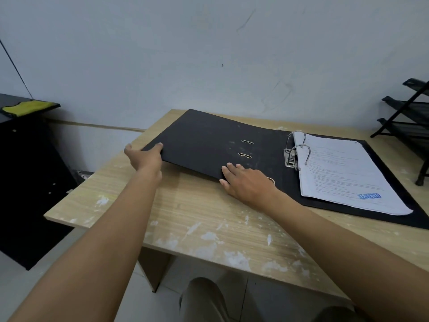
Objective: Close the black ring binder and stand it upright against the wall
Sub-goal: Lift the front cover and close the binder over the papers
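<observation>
The black ring binder (204, 140) lies open on the wooden desk (197, 219). Its left cover is tilted a little off the desk. A stack of printed papers (343, 173) sits on the right half, behind the metal rings (298, 147). My left hand (145, 155) grips the near left corner of the raised cover, thumb on top. My right hand (246, 182) holds the cover's near edge close to the spine, fingers on top and thumb at the edge. The pale wall (209, 54) rises just behind the desk.
A black cabinet (25, 173) with a yellow cloth (25, 106) on top stands to the left of the desk. A black metal rack (411, 117) stands at the far right. My knees show below the desk's front edge.
</observation>
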Demonstrator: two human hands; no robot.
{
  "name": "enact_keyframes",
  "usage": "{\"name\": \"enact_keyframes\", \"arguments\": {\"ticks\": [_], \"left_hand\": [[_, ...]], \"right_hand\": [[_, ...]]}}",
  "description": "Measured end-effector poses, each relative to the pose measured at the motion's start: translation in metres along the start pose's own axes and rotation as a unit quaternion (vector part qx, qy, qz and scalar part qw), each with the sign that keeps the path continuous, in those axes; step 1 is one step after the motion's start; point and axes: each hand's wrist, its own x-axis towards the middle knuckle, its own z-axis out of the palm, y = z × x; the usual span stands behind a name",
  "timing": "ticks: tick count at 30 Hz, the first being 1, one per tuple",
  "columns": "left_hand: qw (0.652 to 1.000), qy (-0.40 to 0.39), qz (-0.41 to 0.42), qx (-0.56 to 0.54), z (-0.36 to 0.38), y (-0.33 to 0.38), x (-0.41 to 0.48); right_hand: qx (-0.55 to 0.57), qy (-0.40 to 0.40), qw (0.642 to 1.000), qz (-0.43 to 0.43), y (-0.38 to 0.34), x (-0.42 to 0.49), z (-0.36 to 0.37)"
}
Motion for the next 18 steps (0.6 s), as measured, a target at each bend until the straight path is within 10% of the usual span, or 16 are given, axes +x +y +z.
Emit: {"name": "enact_keyframes", "arguments": {"ticks": [6, 18], "left_hand": [[0.992, -0.038, -0.093, -0.082, 0.020, -0.010, -0.015], [0.995, -0.088, 0.014, -0.043, 0.027, 0.013, -0.033]], "right_hand": [[0.036, 0.021, 0.999, 0.003, 0.002, -0.004, 0.001], [0.121, 0.017, 0.989, 0.082, -0.003, 0.004, -0.001]]}}
